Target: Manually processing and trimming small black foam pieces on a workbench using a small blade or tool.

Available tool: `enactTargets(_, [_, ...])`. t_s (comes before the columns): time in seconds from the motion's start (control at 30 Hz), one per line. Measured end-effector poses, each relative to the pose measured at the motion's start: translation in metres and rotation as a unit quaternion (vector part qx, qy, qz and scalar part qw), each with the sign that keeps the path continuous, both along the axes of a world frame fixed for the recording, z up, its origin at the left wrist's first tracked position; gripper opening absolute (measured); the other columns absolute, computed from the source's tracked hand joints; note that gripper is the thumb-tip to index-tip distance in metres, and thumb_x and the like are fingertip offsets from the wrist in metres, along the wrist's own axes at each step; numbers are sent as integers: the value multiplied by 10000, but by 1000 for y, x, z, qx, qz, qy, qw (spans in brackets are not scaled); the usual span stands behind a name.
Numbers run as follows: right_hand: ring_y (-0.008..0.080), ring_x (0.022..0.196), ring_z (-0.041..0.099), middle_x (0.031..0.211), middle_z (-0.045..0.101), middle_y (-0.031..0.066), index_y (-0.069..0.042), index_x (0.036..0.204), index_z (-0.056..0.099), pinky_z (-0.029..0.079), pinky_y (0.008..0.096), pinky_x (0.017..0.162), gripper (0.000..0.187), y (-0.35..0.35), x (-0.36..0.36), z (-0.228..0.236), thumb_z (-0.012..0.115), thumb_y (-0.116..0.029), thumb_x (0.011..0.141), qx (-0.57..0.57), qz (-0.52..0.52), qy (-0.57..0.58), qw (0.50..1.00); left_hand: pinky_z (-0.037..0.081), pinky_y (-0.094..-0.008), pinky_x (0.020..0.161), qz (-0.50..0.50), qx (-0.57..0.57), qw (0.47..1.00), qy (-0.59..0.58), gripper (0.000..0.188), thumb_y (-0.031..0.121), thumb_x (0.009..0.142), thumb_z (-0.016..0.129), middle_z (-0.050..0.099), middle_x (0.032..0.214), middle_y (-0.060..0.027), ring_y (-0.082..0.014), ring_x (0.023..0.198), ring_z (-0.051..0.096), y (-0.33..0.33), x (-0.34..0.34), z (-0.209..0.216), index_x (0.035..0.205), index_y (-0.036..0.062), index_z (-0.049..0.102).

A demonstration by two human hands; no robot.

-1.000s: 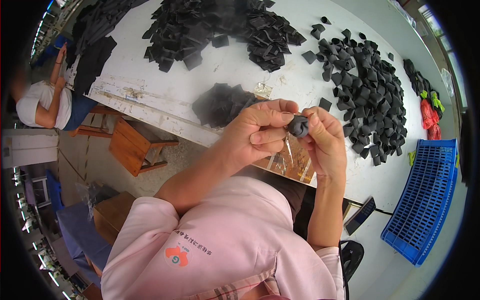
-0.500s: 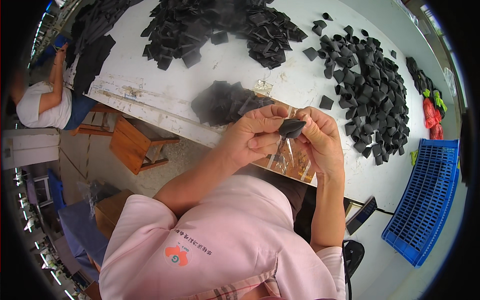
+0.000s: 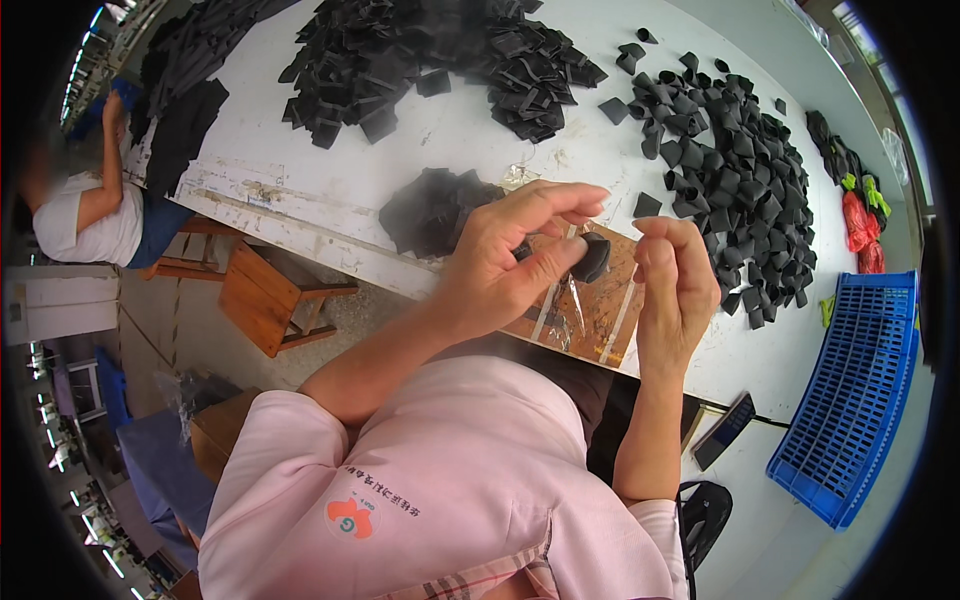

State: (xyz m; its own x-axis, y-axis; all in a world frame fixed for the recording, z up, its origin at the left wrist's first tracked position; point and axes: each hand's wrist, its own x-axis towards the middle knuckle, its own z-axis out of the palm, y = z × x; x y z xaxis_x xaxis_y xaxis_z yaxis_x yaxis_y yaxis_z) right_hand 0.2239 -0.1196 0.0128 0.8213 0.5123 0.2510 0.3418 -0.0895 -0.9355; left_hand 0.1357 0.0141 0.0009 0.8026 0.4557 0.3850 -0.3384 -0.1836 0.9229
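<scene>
One black piece (image 3: 594, 258) touches left hand (image 3: 500, 255), grip unclear; right hand (image 3: 680, 285) half-open, empty. Best supported lightly, without creasing.

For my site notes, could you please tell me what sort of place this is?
Probably a textile workshop: heaped black fabric-like pieces, a white worktable, and another person beside it.
</scene>
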Motion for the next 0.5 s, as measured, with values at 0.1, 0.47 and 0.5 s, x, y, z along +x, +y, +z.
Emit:
enactTargets(0.1, [141,654,497,768,522,69,4,892,550,401,244,551,339,-4,-12,1,680,-233,688,-18,41,-93,995,447,-232,669,-57,96,994,12,175,1,747,583,589,844,-90,-141,755,550,-1,0,9,916,39,607])
enactTargets(0.47, [199,569,503,678,520,89,4,809,584,401,287,491,190,10,-19,9,668,-22,640,-62,28,-261,963,423,-261,779,-40,-328,943,-36,90,29,805,541,590,847,-92,-134,796,544,0,-9,-13,884,-5,569])
enactTargets(0.5, [194,552,497,658,517,85,6,790,587,391,286,476,152,10,-17,9,645,12,650,-78,28,-296,951,423,-261,779,-38,-329,943,-34,90,29,805,541,590,847,-92,-134,796,544,0,-10,-13,884,-5,569])
